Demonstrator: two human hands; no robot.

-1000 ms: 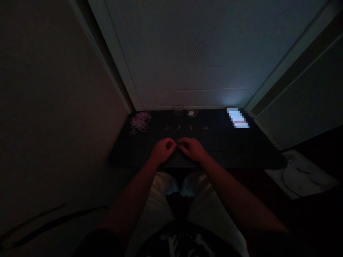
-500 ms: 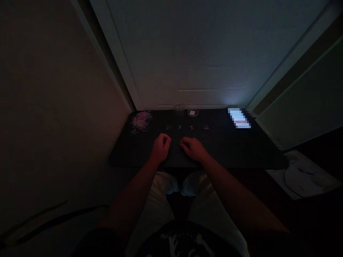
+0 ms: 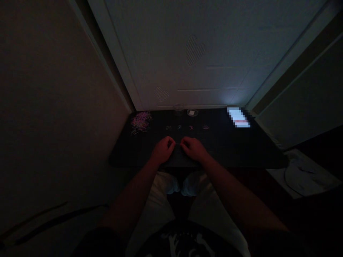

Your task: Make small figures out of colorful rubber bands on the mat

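Observation:
My left hand [image 3: 163, 150] and my right hand [image 3: 195, 148] are close together above the dark table, both closed in a pinch. Between their fingertips stretches a thin rubber band [image 3: 178, 144], faint in the dim light. Just beyond the hands lie small separate groups of bands in a row: a pale group [image 3: 168, 127], a bluish group [image 3: 179, 127], a pink group [image 3: 191, 127] and another pinkish group [image 3: 205, 127]. A loose heap of mixed pink, purple and pale bands [image 3: 141, 121] covers the table's far left corner.
At the back of the table [image 3: 241, 150] stand a clear round container [image 3: 178, 110] and a clear shallow dish or lid [image 3: 192, 112] with a white square. A glowing phone [image 3: 239, 117] lies back right. A white door [image 3: 160, 53] rises directly behind.
My left hand swung away, stretching the thin band, then came back toward my right hand. The gap is now narrower than half a second ago. My right hand has barely moved.

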